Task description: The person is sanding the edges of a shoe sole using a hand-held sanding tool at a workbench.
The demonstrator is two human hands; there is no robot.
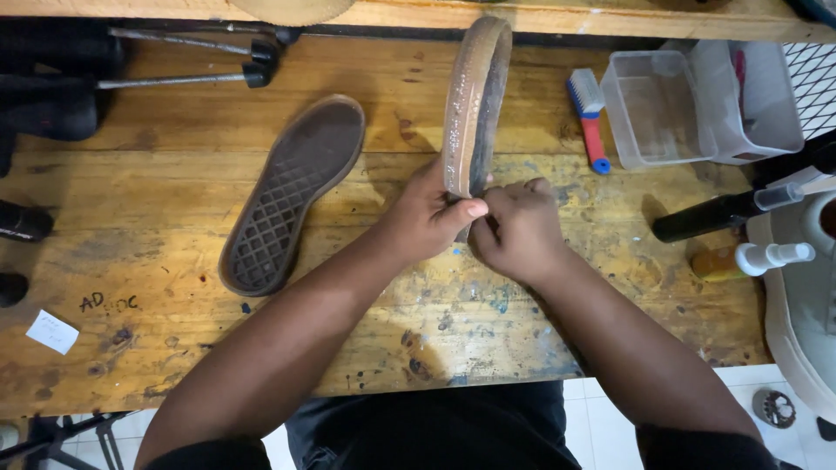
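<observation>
Looking down from your head, you see both of your hands meeting at the middle of a worn wooden workbench [174, 365]. Your left hand [427, 218] is closed around the near end of a shoe sole [475, 96] that stands on its edge, with the thumb laid across its side. Your right hand [518, 228] is curled shut just beside the left, its fingers pinching the same near end, so the two hands touch. The held sole is brownish, scuffed and flecked with pale residue along its rim, and it runs away from you toward the far edge of the bench.

To the left of your hands, a second sole [292, 196] lies flat on the bench with its dark patterned tread facing up, tilted so its toe points up and to the right. It sits apart from your hands.

Beyond and to the right lies a small brush [589, 117] with a blue and red handle and pale bristles. Just right of it stands a clear plastic tub [653, 109], and a white tub [758, 100] sits against that one. Near the right edge, a black bottle [714, 213] with a clear cap lies on its side, with a white spray nozzle [773, 256] just below it.

At the far left, black metal stands [187, 65] with thin rods rest on the bench. A small white paper slip [52, 332] lies near the left front corner.
</observation>
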